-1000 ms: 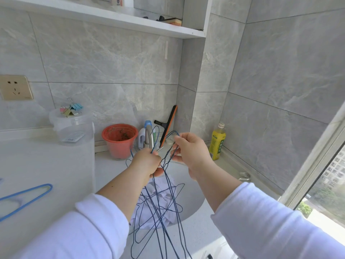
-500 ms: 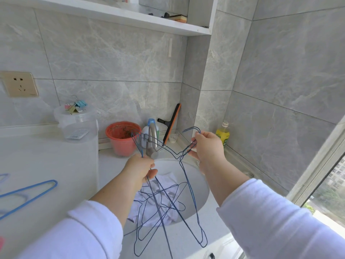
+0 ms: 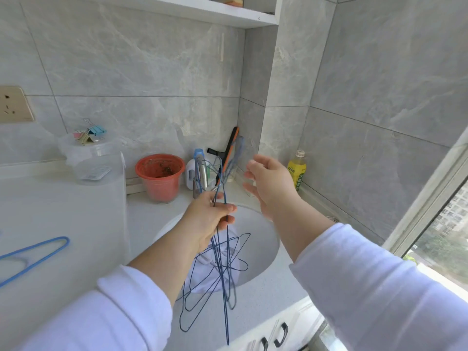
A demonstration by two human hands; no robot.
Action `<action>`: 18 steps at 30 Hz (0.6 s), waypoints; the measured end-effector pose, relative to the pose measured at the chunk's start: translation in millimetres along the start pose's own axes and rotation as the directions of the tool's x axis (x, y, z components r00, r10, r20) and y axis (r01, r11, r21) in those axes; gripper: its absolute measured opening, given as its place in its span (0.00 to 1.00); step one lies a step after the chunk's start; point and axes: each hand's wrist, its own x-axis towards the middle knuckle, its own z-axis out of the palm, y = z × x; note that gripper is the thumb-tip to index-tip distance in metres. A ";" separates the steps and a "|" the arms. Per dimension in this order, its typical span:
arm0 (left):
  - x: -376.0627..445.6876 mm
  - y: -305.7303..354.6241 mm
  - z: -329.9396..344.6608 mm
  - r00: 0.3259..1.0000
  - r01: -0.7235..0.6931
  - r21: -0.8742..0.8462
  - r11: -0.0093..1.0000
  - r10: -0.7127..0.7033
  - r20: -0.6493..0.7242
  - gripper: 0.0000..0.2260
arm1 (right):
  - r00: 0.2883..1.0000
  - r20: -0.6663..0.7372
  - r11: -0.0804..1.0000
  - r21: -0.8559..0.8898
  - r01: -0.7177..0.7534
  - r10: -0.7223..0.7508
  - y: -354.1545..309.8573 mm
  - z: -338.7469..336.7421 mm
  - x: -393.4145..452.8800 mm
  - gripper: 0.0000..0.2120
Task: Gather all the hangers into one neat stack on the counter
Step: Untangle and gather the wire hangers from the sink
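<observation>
Above the sink (image 3: 263,252), the left hand (image 3: 211,219) is holding the wire hangers (image 3: 222,269) by their necks, fingers clamped, so they hang together. Right hand (image 3: 269,184) is hovering beside, fingers apart and empty. One blue hanger (image 3: 38,252) is lying left of the sink on the table (image 3: 63,211).

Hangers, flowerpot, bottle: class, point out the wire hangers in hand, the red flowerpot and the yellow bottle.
wire hangers (image 3: 219,259), head view, wires below the fist
red flowerpot (image 3: 161,189), head view, front wall
yellow bottle (image 3: 297,171), head view, label
</observation>
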 end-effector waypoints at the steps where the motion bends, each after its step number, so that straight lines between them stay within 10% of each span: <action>1: 1.3 3.3 -2.9 1.000 -0.002 -0.050 0.999 0.002 0.002 0.11 | 0.999 0.041 0.999 -0.043 -0.023 0.025 4.4 -4.6 -2.0 0.06; 9: 7.1 14.1 -15.4 0.999 -0.018 -0.309 0.951 0.028 0.026 0.06 | 0.729 0.525 0.842 -0.525 -0.129 0.439 46.8 -28.6 -28.4 0.02; 18: 0.8 10.2 -21.6 0.998 -0.018 -0.298 0.955 0.037 0.058 0.21 | 0.773 0.521 0.901 -0.406 -0.150 0.363 50.0 -26.4 -34.2 0.08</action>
